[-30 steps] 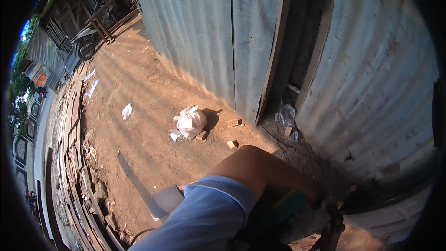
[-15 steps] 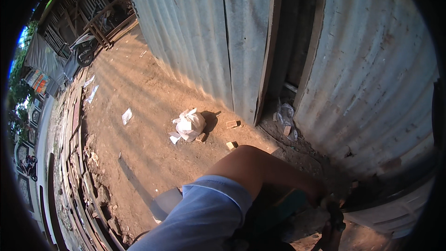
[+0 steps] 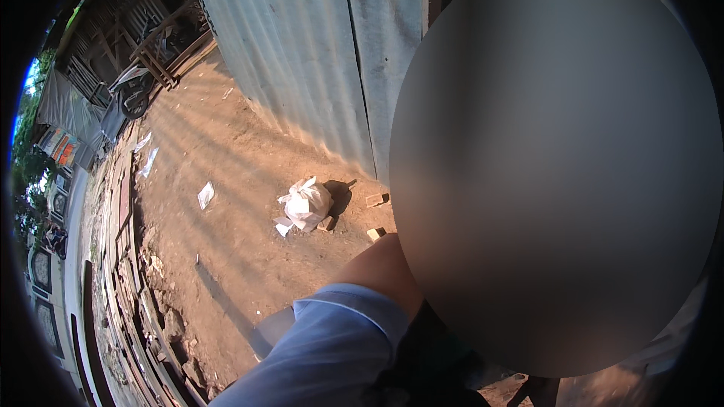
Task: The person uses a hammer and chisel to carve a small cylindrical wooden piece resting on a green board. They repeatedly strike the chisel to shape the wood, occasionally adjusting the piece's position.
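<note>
My left arm, in a light blue sleeve, comes in from the lower edge and reaches to the right. Its forearm and hand vanish behind a large grey blurred oval that covers the right side of the head view. What the left hand touches or holds is hidden. No part of my right hand can be made out. Below the oval shows a dark shape, too unclear to name. Nearest to the bent arm on the ground are a brick piece and a tied white plastic bag.
Another brick piece lies by a corrugated metal wall. Scraps of white litter dot the brown dirt ground. Stacked wooden planks run along the left. A parked motorbike stands at the far left.
The grey oval now covers the doorway, right-hand metal wall and my forearm, which showed before. The left upper arm stays nearly in place. The view has shifted slightly.
</note>
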Motion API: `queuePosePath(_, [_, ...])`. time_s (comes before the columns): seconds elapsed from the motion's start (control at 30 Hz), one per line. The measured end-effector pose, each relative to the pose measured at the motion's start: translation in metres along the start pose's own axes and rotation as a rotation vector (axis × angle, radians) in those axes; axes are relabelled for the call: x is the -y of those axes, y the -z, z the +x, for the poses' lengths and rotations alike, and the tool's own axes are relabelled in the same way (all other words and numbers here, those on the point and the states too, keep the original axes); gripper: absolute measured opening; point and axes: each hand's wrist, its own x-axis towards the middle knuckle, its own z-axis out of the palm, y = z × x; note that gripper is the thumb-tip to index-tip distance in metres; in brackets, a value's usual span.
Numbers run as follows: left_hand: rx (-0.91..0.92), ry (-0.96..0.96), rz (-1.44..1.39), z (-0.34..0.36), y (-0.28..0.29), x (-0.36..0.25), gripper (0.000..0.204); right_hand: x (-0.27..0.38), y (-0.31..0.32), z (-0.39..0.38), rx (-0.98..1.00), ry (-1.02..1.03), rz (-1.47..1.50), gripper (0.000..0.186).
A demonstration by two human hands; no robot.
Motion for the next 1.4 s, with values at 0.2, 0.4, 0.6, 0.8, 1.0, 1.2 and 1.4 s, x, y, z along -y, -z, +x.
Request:
queuePosePath(0.2, [-0.042, 0.038, -0.008, -0.028, 0.019, -0.006, 0.043, 0.021, 0.008, -0.011, -0.055, 0.131, 0.047, 0.034])
queuePosePath(0.4, [0.108, 0.195, 0.048, -0.040, 0.042, -0.020, 0.054, 0.041, 0.019, -0.009, -0.042, 0.239, 0.050, 0.022])
queuePosePath(0.6, [-0.125, 0.170, -0.005, -0.045, 0.061, -0.026, 0.039, 0.036, 0.030, -0.015, -0.122, 0.088, 0.116, 0.020])
queuePosePath(0.8, [-0.167, 0.085, -0.296, -0.038, 0.080, -0.010, 0.020, 0.040, 0.027, -0.017, -0.250, 0.222, 0.177, 0.019])
queuePosePath(1.0, [-0.117, 0.066, -0.232, -0.036, 0.093, -0.010, 0.017, 0.041, 0.031, -0.016, -0.226, 0.167, 0.272, 0.015])
queuePosePath(1.2, [-0.092, 0.006, -0.233, -0.032, 0.088, -0.003, 0.014, 0.033, 0.030, -0.016, -0.241, 0.160, 0.286, 0.013])
queuePosePath(1.4, [-0.032, 0.145, -0.330, -0.041, 0.086, -0.010, 0.018, 0.030, 0.028, -0.017, -0.259, 0.236, 0.256, 0.012])
